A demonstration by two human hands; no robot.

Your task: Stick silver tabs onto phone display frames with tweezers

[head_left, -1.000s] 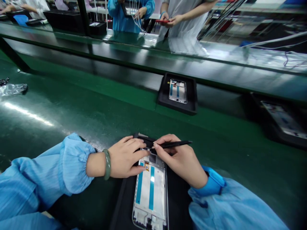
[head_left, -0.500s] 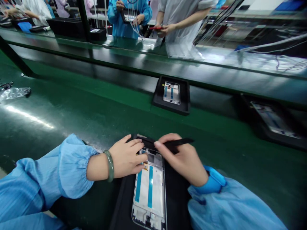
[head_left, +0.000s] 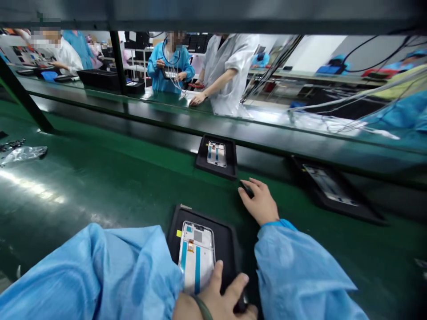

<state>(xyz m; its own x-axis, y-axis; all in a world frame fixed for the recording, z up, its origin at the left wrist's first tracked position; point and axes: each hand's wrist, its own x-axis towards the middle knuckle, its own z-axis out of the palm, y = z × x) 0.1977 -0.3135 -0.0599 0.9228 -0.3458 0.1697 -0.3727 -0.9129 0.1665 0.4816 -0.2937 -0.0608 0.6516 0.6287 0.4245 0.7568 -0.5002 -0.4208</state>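
Note:
A black tray (head_left: pixel 227 242) lies in front of me, holding an opened phone frame (head_left: pixel 207 260) with blue strips, a small orange flex cable and a yellow tab at its left. My left hand (head_left: pixel 222 295) reaches across the tray's lower right part, fingers spread, and covers the phone frame's lower end. Something dark shows between its fingertips; I cannot make out what. Beyond the tray, to the right, my right hand (head_left: pixel 262 204) is low over the green bench with its fingers closed around a black pen-like tool (head_left: pixel 247 189), mostly hidden.
Two more black trays with phone frames, one (head_left: pixel 200 165) ahead and one (head_left: pixel 365 215) at right, sit near the raised ledge (head_left: pixel 160 118). A clear plastic bag (head_left: pixel 25 154) lies at far left. Co-workers stand beyond the ledge. A grey beam (head_left: pixel 213 18) crosses overhead.
My left hand has moved from the phone frame's top down to the tray's lower right. My right hand has left the frame with the black tool, outward to the bench. The view has tilted up.

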